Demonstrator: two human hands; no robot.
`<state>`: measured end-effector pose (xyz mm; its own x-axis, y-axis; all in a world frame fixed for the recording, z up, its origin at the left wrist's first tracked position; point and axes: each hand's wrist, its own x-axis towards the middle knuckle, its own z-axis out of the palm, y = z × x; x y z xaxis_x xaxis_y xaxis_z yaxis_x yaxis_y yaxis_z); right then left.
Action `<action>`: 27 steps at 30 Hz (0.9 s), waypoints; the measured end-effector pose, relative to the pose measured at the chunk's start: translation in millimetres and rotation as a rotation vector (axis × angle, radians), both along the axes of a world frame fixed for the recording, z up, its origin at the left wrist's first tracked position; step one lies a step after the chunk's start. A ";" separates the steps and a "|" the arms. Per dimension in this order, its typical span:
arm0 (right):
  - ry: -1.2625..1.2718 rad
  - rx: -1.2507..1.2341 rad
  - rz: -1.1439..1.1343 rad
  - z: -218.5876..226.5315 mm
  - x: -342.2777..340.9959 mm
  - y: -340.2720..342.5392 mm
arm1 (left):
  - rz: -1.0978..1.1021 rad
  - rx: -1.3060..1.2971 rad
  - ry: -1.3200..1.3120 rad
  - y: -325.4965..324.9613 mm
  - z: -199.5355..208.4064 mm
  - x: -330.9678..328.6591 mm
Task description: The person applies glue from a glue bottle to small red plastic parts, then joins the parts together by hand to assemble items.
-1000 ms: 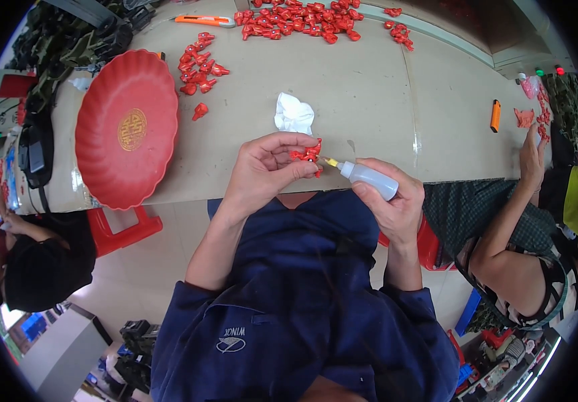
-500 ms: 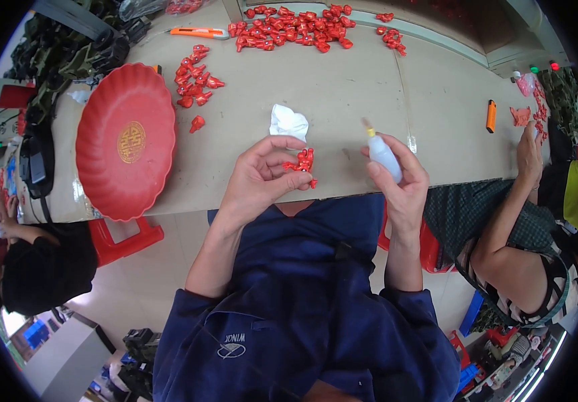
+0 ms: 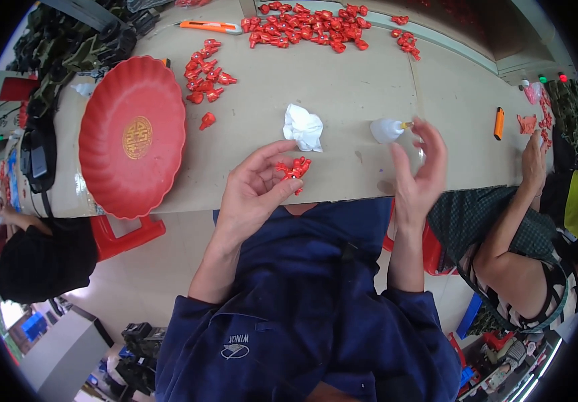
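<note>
Between the thumb and fingers of my left hand [image 3: 249, 194] is a small shiny red figurine [image 3: 296, 169], held just above the table's near edge. A small white squeeze bottle [image 3: 385, 130] with a yellow tip lies on its side on the table. My right hand [image 3: 420, 177] is right of the bottle, thumb and fingers apart, with nothing in it. The fingertips are close to the yellow tip; whether they touch it I cannot tell. A crumpled white tissue [image 3: 302, 127] lies just beyond my left hand.
A red scalloped tray [image 3: 104, 151] stands at the left. Loose red parts [image 3: 205, 70] lie beside it, and a larger pile [image 3: 309, 28] sits at the far edge. An orange cutter [image 3: 210, 27] and an orange lighter [image 3: 499, 124] lie farther out. Co-workers sit on both sides.
My right hand has let go of the squeeze bottle, which was upright in its grip and now lies on the table. My left hand still holds the figurine, turned slightly.
</note>
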<state>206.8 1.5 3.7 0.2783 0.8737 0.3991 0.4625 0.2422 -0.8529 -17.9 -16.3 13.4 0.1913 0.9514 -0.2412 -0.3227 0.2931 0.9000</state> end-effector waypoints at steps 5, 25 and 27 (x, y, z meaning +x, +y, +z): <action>-0.195 0.028 0.268 13.3 -35.0 -13.0 | 0.053 0.003 0.057 -5.4 -7.6 -15.6; -0.011 -0.287 0.483 22.3 -97.9 -7.8 | 0.174 0.098 0.015 -8.3 -7.5 -19.1; -0.017 -0.272 0.476 22.4 -98.4 -8.1 | 0.185 0.099 -0.005 -8.3 -8.0 -18.5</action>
